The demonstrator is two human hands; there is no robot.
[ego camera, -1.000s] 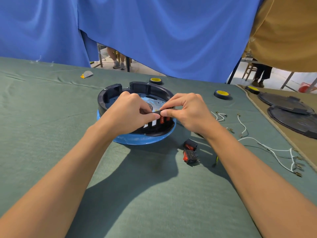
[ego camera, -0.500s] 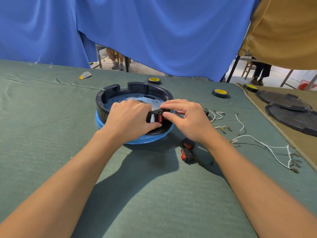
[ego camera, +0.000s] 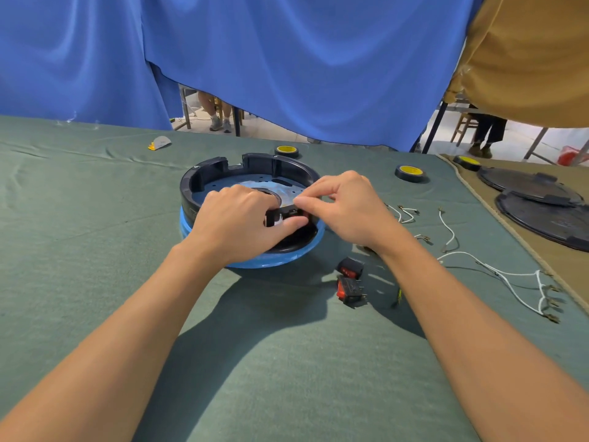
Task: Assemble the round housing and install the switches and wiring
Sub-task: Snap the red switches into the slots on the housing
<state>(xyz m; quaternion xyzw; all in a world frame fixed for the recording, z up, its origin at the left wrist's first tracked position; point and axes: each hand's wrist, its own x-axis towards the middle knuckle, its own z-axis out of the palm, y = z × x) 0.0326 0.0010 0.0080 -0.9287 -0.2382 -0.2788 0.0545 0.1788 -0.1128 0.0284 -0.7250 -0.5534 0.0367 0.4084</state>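
housing (ego camera: 274, 162): a black round ring that sits on a blue base (ego camera: 274, 260), in the middle of the table (ego camera: 95, 250), under both hands.
switch (ego camera: 278, 217): a black block with a white mark and a bit of red, at the near wall of the housing, between the two hands. how deep it sits in the wall i cannot tell.
left hand (ego camera: 236, 221): fingers are curled over the near wall, thumb lies along the front of the switch; the hand is clamped on the switch.
right hand (ego camera: 347, 205): thumb and first finger are closed together on the top right edge of the switch; the other fingers are bent loosely above the rim.
loose switches (ego camera: 350, 287): two black and red ones, on the table just right of the housing, near the right forearm.
long wire (ego camera: 497, 272): white, with metal ends, lies far right on the table.
short wires (ego camera: 404, 215): white, beside the right wrist.
tape rolls (ego camera: 411, 173): black with yellow centre, behind the housing.
lids (ego camera: 548, 218): two dark round ones on the brown cloth at the right.
curtain (ego camera: 318, 59): blue, behind the table.
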